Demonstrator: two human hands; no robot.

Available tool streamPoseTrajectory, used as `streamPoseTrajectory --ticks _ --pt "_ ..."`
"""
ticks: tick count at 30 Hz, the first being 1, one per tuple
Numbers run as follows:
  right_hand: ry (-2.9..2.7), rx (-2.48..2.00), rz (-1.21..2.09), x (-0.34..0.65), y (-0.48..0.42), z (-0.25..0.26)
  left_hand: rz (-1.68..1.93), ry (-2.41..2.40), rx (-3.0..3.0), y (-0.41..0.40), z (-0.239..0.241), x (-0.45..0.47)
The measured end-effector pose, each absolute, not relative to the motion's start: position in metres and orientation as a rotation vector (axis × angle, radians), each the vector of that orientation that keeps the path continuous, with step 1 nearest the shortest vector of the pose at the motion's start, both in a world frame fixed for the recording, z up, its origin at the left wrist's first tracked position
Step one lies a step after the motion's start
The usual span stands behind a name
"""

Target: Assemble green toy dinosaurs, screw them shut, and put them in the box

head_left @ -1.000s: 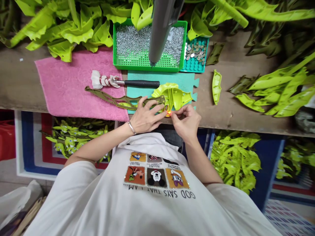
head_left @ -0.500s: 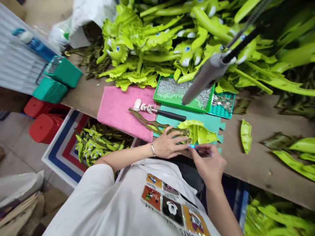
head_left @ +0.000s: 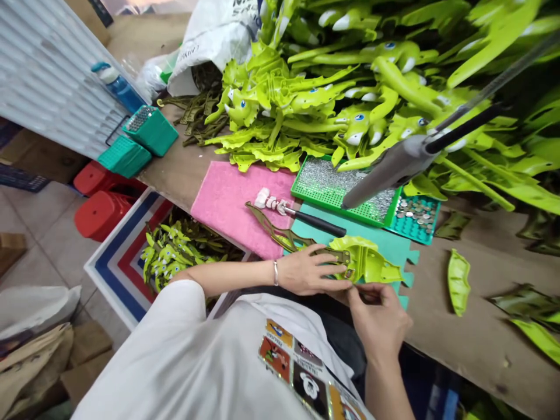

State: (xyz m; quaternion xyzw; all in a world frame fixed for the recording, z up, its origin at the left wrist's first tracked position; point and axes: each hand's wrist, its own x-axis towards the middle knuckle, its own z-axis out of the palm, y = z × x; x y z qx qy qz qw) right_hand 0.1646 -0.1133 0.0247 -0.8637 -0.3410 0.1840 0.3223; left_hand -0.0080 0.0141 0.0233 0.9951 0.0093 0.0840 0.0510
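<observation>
My left hand (head_left: 312,269) lies palm down with fingers spread over the end of a long olive-brown plastic strip (head_left: 266,224). Its fingertips reach a lime-green hollow toy shell (head_left: 380,262), which lies inside-up on a teal foam mat (head_left: 405,248). By the shell's near edge, my right hand (head_left: 378,312) is closed in a pinch; whatever its fingertips hold is hidden. Just beyond the hands rests a screwdriver-like tool with a black handle (head_left: 321,223) and a white-wrapped end, partly on a pink cloth (head_left: 231,189).
A hanging grey power screwdriver (head_left: 385,169) overhangs a green tray (head_left: 341,204) of small screws and a teal tray (head_left: 415,219) of metal discs. Lime-green toy parts (head_left: 306,99) are heaped behind. A loose green piece (head_left: 458,283) lies right. Below left sits a striped bin (head_left: 118,262).
The view has shifted, so the bench appears farther right and lower. A bright bluish glint at my right fingertips is gone. Both hands stay at the shell and strip.
</observation>
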Motion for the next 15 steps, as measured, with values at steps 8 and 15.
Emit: streamPoseTrajectory --ticks 8,15 --pt "-0.883 -2.272 0.479 0.162 -0.115 0.027 0.464 1.884 2.519 0.206 0.072 -0.082" --pt "-0.909 -2.263 0.483 0.164 -0.114 0.029 0.231 1.882 2.459 0.306 0.062 -0.128"
